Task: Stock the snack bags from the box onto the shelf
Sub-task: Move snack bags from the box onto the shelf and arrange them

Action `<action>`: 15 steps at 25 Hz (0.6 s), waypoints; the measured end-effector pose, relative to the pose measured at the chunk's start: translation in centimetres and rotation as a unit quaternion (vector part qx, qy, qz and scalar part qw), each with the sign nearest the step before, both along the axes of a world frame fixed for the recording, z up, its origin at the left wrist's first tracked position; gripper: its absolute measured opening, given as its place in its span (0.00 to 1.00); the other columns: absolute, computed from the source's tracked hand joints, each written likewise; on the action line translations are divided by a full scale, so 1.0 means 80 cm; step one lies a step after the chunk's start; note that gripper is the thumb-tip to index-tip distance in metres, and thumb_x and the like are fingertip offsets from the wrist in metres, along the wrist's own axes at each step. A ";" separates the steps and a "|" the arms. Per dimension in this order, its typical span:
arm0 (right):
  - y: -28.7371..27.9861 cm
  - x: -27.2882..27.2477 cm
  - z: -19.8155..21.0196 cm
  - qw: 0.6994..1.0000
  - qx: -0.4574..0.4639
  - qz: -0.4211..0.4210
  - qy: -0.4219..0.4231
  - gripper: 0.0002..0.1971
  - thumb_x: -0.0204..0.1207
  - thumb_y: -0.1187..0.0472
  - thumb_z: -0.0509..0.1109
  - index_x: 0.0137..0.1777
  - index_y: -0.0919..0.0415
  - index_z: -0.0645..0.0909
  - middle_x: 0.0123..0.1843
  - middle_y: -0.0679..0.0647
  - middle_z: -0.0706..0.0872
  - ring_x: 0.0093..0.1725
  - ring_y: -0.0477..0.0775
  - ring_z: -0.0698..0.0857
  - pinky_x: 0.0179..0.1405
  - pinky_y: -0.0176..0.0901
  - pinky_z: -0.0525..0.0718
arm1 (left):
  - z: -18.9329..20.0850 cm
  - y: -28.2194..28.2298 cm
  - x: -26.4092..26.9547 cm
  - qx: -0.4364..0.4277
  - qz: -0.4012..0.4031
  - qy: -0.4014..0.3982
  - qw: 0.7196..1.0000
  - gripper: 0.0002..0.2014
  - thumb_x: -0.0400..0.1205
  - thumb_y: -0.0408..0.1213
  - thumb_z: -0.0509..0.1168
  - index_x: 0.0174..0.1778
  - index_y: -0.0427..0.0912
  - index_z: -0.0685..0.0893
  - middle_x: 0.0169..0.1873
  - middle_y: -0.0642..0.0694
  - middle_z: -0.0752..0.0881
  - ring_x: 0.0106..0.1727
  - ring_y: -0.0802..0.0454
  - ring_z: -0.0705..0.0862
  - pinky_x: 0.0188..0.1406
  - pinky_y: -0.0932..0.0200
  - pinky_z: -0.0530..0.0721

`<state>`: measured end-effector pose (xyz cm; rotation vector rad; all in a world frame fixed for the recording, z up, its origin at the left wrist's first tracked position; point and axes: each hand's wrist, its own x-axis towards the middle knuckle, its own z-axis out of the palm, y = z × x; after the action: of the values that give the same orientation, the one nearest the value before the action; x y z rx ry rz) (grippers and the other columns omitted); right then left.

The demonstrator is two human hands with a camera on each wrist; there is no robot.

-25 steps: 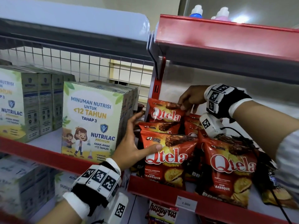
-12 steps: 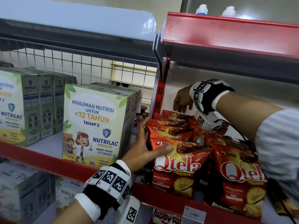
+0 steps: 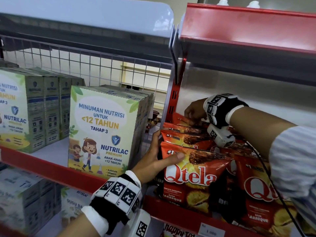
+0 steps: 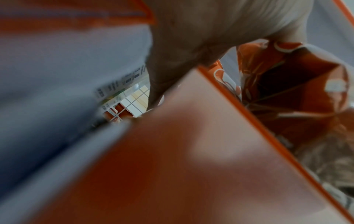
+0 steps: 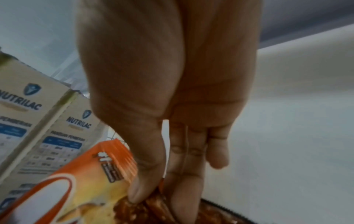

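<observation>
Cartons [image 3: 100, 132] of children's milk drink are standing on the grey shelf at the left, apart from the work. Just right of them, the left hand [image 3: 153, 161] is bracing the front snack bag [image 3: 191, 170] of the left row: its thumb is lying across the bag's face and its fingers are wrapping round the bag's left edge, so this grip is holding the bag upright. The left wrist view is mostly blur, showing only a red bag and the shelf lip, so how firmly the fingers are pressing is hard to say.

Further right and deeper in, the right hand [image 3: 196, 112] is reaching over the row to the back of the red shelf [image 3: 179, 218], its thumb and fingers pinching the top of the rearmost bag [image 5: 91, 174] as it is going in behind the others. A second row of bags [image 3: 256, 190] is standing to the right.

The step in hand looks to be seating one more bag at the back of the left row. Next, the right hand probably needs to let go once that bag is standing, and the left should ease off without the front bags tipping forward over the lip. The box is not in view.
</observation>
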<state>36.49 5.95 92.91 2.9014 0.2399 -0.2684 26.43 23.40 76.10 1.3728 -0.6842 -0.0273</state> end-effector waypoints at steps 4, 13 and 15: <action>0.011 -0.001 -0.005 0.999 -0.016 -0.022 0.039 0.16 0.80 0.68 0.63 0.67 0.67 0.76 0.47 0.56 0.80 0.35 0.46 0.77 0.24 0.32 0.77 | 0.002 -0.001 -0.001 0.002 0.011 0.007 1.000 0.40 0.65 0.49 0.74 0.71 0.60 0.61 0.55 0.62 0.87 0.58 0.55 0.87 0.55 0.56 0.87; 0.024 0.003 -0.015 0.998 0.017 -0.009 0.053 0.20 0.79 0.66 0.66 0.71 0.57 0.77 0.62 0.54 0.83 0.60 0.57 0.82 0.53 0.42 0.79 | 0.001 0.000 -0.004 0.000 0.013 0.001 1.000 0.42 0.64 0.49 0.74 0.72 0.62 0.60 0.57 0.62 0.86 0.60 0.55 0.86 0.60 0.53 0.85; 0.021 0.005 -0.014 0.998 0.038 -0.008 0.048 0.19 0.78 0.65 0.69 0.69 0.58 0.80 0.56 0.51 0.84 0.51 0.52 0.84 0.44 0.39 0.83 | 0.000 0.001 -0.002 0.006 0.014 -0.003 1.000 0.42 0.65 0.50 0.74 0.72 0.66 0.59 0.58 0.66 0.85 0.61 0.56 0.85 0.61 0.53 0.84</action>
<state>36.89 7.66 91.78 2.9697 0.2478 -0.4110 26.27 23.46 76.12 1.3954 -0.6700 -0.0046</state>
